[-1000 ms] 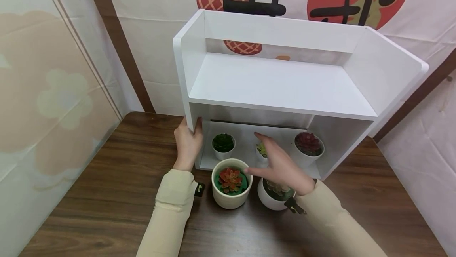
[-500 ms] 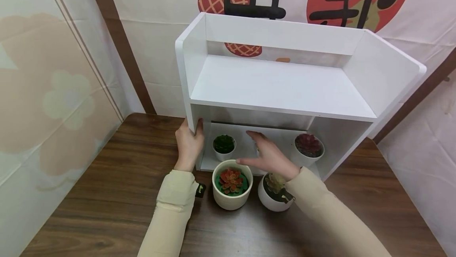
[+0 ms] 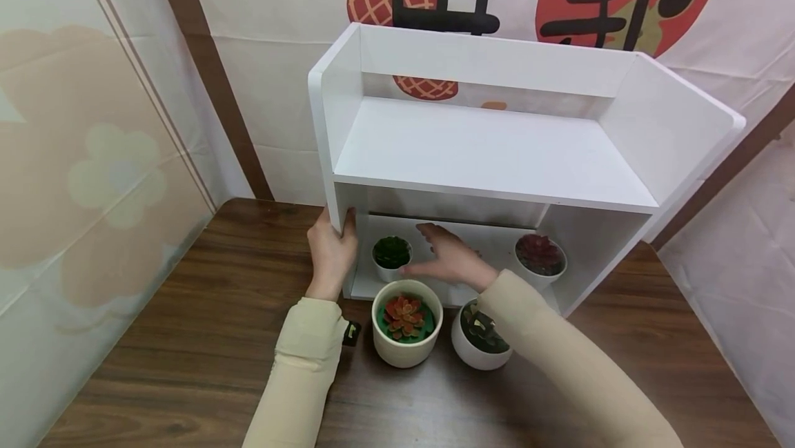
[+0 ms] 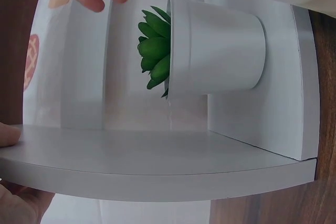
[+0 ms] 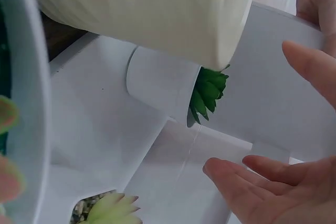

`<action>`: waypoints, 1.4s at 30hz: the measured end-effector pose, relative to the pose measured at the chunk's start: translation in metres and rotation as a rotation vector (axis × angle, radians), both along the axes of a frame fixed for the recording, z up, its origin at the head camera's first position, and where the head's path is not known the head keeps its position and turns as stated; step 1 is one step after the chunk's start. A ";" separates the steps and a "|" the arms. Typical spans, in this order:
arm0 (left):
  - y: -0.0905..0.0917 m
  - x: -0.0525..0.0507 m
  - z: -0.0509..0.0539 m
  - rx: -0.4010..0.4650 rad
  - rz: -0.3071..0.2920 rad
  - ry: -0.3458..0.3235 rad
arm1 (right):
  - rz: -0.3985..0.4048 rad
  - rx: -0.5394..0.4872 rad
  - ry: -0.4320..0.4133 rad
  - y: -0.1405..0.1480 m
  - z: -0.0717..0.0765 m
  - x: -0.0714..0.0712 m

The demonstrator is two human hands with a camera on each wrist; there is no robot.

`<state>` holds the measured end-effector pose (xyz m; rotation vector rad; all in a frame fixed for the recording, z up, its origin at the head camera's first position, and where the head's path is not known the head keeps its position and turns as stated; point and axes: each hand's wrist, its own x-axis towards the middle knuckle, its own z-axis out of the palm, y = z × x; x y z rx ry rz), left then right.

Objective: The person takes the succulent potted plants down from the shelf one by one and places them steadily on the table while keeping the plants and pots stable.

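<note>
My left hand (image 3: 331, 251) grips the front edge of the left side panel (image 4: 157, 153) of a white two-tier shelf (image 3: 497, 151). Inside the lower tier, my right hand (image 3: 452, 259) reaches in with thumb and fingers spread, holding nothing. Just left of it stands a small white pot with a green succulent (image 3: 393, 255), upright and apart from the fingers. The right wrist view shows this green succulent (image 5: 209, 93) beyond the sleeve. A yellow-green succulent (image 5: 113, 211) appears there too; in the head view the right hand mostly hides it.
In front of the shelf stand a cream pot with an orange-red succulent (image 3: 404, 337) and a white pot (image 3: 478, 351) partly under the right sleeve. A dark-red succulent (image 3: 539, 255) sits at the lower tier's right end. Printed cloth (image 3: 273, 75) hangs behind the wooden table (image 3: 186, 337).
My right hand has moved left across the lower tier, from above the yellow-green succulent toward the green one. My left hand keeps its grip on the side panel.
</note>
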<state>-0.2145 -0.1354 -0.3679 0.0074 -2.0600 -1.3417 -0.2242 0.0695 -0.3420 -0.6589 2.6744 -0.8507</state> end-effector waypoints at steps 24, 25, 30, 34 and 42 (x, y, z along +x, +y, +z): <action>0.000 0.001 0.001 -0.011 0.003 -0.005 | 0.049 0.118 -0.087 -0.027 -0.019 -0.033; 0.000 0.001 0.001 -0.013 0.004 -0.002 | 0.048 0.112 -0.093 -0.027 -0.020 -0.035; 0.000 0.002 0.001 -0.014 0.004 -0.014 | 0.057 0.100 -0.115 -0.028 -0.023 -0.041; 0.000 0.002 0.000 -0.009 -0.002 -0.028 | 0.065 0.112 -0.123 -0.030 -0.022 -0.042; -0.001 0.001 0.000 0.004 -0.016 -0.024 | 0.088 0.130 -0.099 -0.034 -0.018 -0.041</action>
